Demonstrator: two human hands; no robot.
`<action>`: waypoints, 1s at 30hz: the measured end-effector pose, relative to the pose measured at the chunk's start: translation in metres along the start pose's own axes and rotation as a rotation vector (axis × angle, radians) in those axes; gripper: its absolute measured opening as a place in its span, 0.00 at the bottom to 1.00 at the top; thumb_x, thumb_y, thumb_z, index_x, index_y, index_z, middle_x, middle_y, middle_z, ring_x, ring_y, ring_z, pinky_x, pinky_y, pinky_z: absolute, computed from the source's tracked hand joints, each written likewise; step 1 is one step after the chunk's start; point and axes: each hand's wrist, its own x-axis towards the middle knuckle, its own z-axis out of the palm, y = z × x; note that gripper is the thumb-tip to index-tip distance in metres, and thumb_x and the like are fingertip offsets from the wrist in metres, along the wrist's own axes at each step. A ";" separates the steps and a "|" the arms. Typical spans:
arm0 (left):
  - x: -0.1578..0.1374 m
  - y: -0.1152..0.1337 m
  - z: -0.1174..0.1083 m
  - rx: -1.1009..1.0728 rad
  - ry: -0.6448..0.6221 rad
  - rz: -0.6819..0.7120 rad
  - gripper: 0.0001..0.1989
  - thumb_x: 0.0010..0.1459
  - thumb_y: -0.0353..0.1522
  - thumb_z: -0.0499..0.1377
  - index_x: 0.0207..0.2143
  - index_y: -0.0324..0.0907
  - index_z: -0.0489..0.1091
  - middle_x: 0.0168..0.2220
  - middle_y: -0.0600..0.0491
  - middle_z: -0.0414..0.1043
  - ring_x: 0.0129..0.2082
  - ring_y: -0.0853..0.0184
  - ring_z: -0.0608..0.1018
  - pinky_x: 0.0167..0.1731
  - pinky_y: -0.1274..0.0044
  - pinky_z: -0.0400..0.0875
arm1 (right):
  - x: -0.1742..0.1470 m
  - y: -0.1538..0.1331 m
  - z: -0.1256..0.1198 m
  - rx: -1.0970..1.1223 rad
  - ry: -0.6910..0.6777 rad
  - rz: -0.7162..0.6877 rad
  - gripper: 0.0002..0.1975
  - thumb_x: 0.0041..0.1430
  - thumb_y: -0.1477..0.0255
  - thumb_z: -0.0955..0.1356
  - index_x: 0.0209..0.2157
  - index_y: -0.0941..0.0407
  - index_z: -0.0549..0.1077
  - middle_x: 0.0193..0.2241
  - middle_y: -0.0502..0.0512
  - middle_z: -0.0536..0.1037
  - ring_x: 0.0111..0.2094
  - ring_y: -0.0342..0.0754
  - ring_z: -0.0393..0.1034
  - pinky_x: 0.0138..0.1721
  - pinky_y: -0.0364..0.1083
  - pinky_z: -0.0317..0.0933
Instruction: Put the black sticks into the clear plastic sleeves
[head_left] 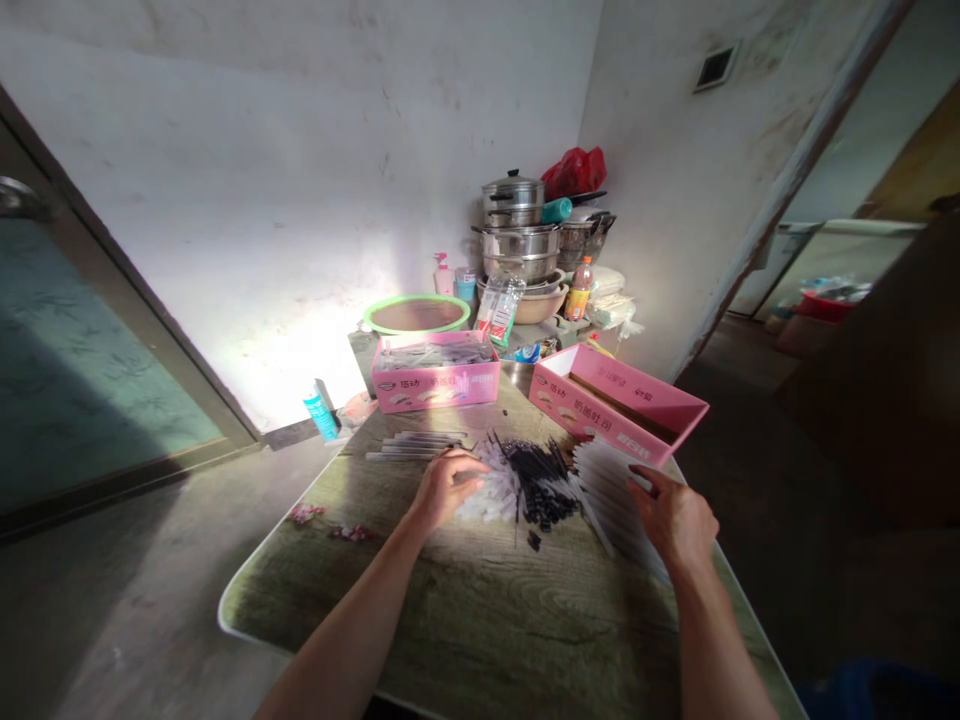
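Note:
My left hand (450,487) hovers at the left edge of a heap of small white plastic pieces (491,495), its thumb and fingers curved and apart. Beside that heap lies a pile of black, thin-stemmed pieces (541,480), with a few loose black bits in front. On the right, a row of translucent plastic tubes (604,480) lies side by side. My right hand (681,520) is over this row, its thumb and fingers pinched on the end of a tube. Several finished-looking grey-white sticks (412,447) lie behind my left hand.
A pink box (439,390) filled with clear-wrapped sticks stands at the table's back. Another pink box (622,405) sits at the right edge, tilted towards me. Behind are stacked steel pots (517,250), a green-rimmed round tray (416,314) and a bottle (579,290). The wooden-patterned table (517,620) has rounded corners.

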 end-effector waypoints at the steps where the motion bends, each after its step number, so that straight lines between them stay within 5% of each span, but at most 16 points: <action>1: 0.000 0.001 0.000 -0.006 -0.004 0.001 0.08 0.51 0.28 0.64 0.36 0.43 0.79 0.38 0.50 0.79 0.40 0.61 0.77 0.45 0.71 0.69 | 0.000 0.000 0.001 -0.002 0.004 -0.007 0.18 0.58 0.60 0.65 0.48 0.48 0.77 0.28 0.56 0.81 0.32 0.57 0.75 0.27 0.47 0.56; 6: 0.000 0.000 -0.002 0.000 0.015 -0.005 0.10 0.52 0.28 0.64 0.38 0.40 0.79 0.39 0.48 0.78 0.41 0.60 0.77 0.46 0.71 0.69 | -0.002 -0.006 0.008 0.020 0.055 -0.033 0.19 0.58 0.60 0.65 0.48 0.50 0.77 0.28 0.57 0.81 0.29 0.57 0.74 0.26 0.47 0.55; 9: 0.000 -0.017 -0.019 0.136 0.240 -0.111 0.09 0.55 0.28 0.59 0.36 0.40 0.78 0.39 0.49 0.78 0.43 0.60 0.76 0.48 0.69 0.68 | -0.007 -0.015 0.015 0.061 0.117 -0.074 0.20 0.59 0.60 0.64 0.48 0.52 0.77 0.26 0.57 0.81 0.27 0.56 0.74 0.26 0.47 0.54; 12: -0.005 -0.041 -0.045 0.389 0.464 -0.364 0.10 0.54 0.27 0.56 0.34 0.42 0.78 0.39 0.49 0.78 0.42 0.60 0.76 0.48 0.68 0.67 | -0.015 -0.025 0.024 0.096 0.174 -0.152 0.20 0.61 0.60 0.63 0.47 0.54 0.78 0.24 0.58 0.80 0.25 0.55 0.73 0.25 0.46 0.53; 16: -0.013 -0.054 -0.061 0.564 0.304 -0.506 0.09 0.51 0.28 0.60 0.34 0.44 0.78 0.40 0.51 0.78 0.42 0.58 0.75 0.47 0.68 0.66 | -0.022 -0.034 0.034 0.157 0.203 -0.256 0.20 0.62 0.59 0.62 0.46 0.55 0.78 0.25 0.58 0.81 0.24 0.53 0.74 0.25 0.45 0.54; 23: -0.011 -0.035 -0.050 0.660 0.172 -0.449 0.04 0.51 0.30 0.62 0.30 0.46 0.77 0.36 0.51 0.78 0.41 0.57 0.75 0.46 0.65 0.63 | -0.025 -0.038 0.040 0.240 0.162 -0.279 0.22 0.62 0.59 0.60 0.45 0.57 0.78 0.25 0.60 0.81 0.25 0.55 0.75 0.27 0.47 0.58; 30: -0.002 -0.022 -0.034 0.201 0.245 -0.079 0.06 0.58 0.30 0.57 0.35 0.42 0.73 0.35 0.52 0.76 0.39 0.63 0.76 0.42 0.73 0.68 | -0.032 -0.055 0.038 0.698 -0.057 -0.344 0.20 0.62 0.59 0.62 0.38 0.58 0.78 0.30 0.59 0.81 0.30 0.52 0.75 0.32 0.46 0.64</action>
